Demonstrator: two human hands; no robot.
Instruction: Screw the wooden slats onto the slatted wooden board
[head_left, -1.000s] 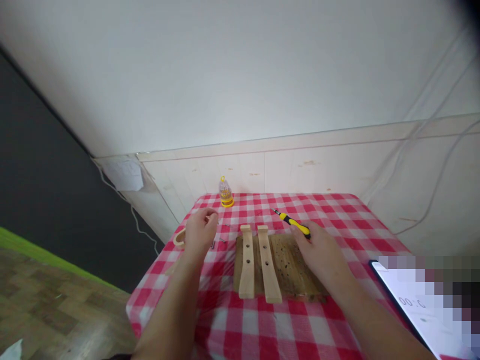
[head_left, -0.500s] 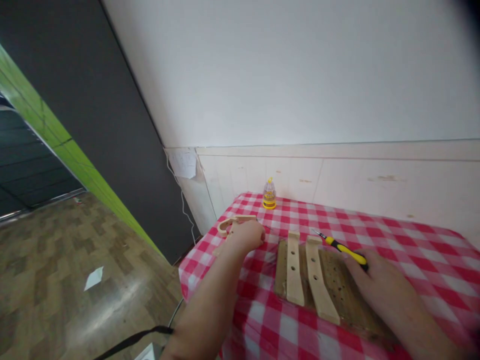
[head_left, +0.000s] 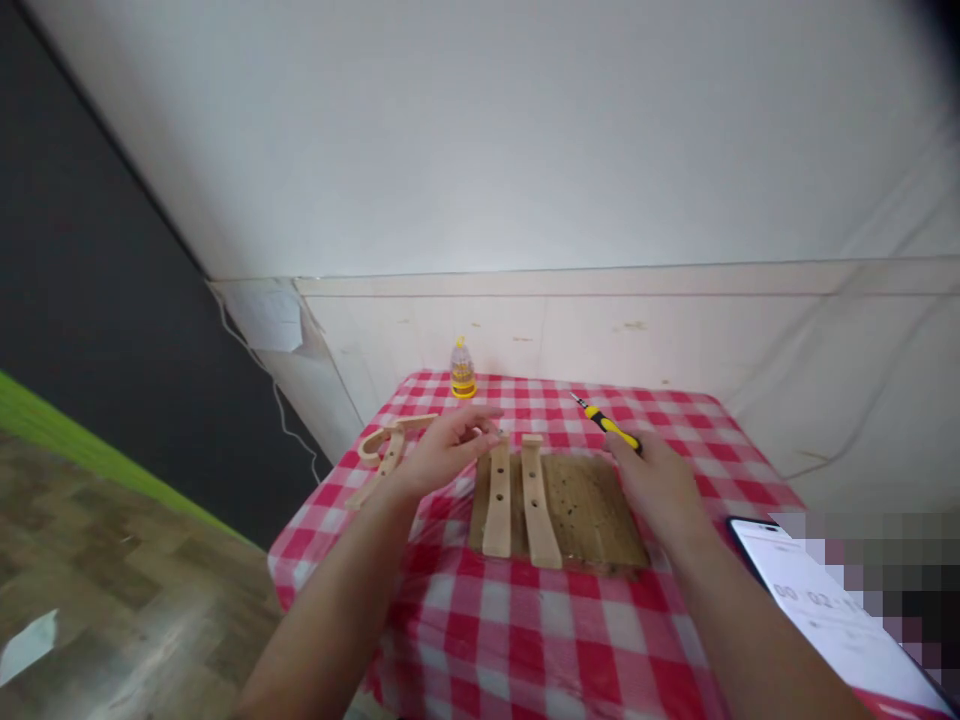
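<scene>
My right hand (head_left: pixel 660 480) is closed round the black-and-yellow handle of a screwdriver (head_left: pixel 602 418), its tip pointing up and left above the table. My left hand (head_left: pixel 446 450) is at the top end of a pale wooden piece with two holes (head_left: pixel 499 505). Its index finger is stretched out, while the thumb and other fingers are bent together; anything between them is too small to make out. A second two-holed wooden piece (head_left: pixel 538 510) lies alongside on a worn wooden board (head_left: pixel 592 500). Left of my left hand are more wooden parts, one curved like a hook (head_left: pixel 369 447).
A clear container with a yellow base (head_left: pixel 463 375) stands near the wall at the back of the red-and-white checked tablecloth (head_left: pixel 600 620). At the lower right is a phone (head_left: pixel 825 610) with a timer showing. White paper (head_left: pixel 30 645) lies on the floor.
My left hand has moved from the wooden parts at the left to the top of the two-holed piece on the board. The view has swung right, bringing the phone in.
</scene>
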